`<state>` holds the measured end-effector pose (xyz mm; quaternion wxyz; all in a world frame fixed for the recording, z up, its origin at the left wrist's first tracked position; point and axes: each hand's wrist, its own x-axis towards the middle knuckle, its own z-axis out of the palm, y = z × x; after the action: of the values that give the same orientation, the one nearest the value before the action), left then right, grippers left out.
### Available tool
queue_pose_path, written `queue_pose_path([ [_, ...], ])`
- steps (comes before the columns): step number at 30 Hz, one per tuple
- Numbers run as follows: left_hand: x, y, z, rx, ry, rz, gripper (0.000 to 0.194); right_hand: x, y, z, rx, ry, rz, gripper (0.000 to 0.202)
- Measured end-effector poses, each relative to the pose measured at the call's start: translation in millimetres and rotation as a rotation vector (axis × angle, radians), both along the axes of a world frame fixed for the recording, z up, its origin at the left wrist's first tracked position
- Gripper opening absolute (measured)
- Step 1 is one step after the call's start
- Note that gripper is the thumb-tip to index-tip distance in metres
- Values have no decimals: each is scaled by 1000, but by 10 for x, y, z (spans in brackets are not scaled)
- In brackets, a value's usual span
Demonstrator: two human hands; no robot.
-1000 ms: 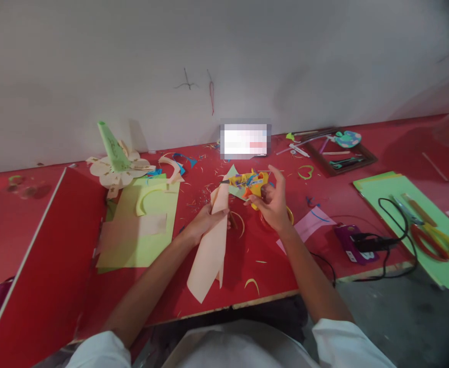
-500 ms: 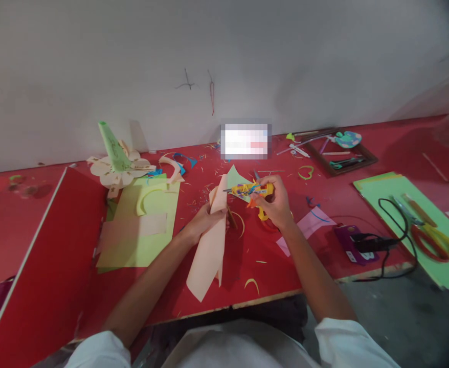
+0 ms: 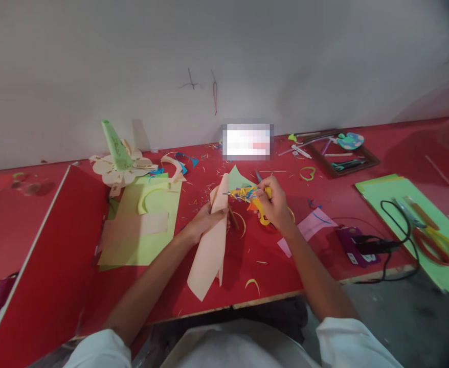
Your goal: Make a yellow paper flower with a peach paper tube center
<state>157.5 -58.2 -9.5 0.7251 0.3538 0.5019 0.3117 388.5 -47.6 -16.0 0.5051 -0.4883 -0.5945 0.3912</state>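
Peach paper (image 3: 211,255), folded into a long narrow shape, was at the centre of the frame, tilted above the red counter (image 3: 278,276). The left hand (image 3: 205,222) was grasping it near its middle, with the thumb lying on the front side. The right hand (image 3: 276,207), just right of centre, was closed around a yellow glue gun (image 3: 240,193), whose metal tip pointed left at the upper edge of the paper; whether the tip touched it, I cannot tell. Behind the tool lay a pale green piece (image 3: 238,178). At the left of the frame, yellow-green sheets (image 3: 151,250) carried paper strips, and near them stood a green cone (image 3: 117,148) on a flower-shaped base (image 3: 111,178). At the right, scissors (image 3: 435,245) rested upon light green sheets (image 3: 381,191), near a purple box (image 3: 351,250) with black cables.
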Motion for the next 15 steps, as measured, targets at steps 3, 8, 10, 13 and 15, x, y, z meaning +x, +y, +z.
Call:
queue_pose_path([
  [3, -9, 5, -4, -29, -17, 8, 49, -20, 7, -1, 34, -12, -32, 29],
  [8, 2, 1, 3, -48, -46, 24, 49, -70, 12, 12, 111, -67, -78, 29],
  [10, 15, -4, 5, -55, -65, 25, 49, -97, 17, 9, 120, -95, -81, 31],
  [13, 36, -11, -6, -61, -88, 31, 50, -145, 27, -8, 100, -95, -57, 34],
  [15, 46, -16, -22, -57, -86, 31, 50, -178, 32, -18, 109, -105, -58, 36],
])
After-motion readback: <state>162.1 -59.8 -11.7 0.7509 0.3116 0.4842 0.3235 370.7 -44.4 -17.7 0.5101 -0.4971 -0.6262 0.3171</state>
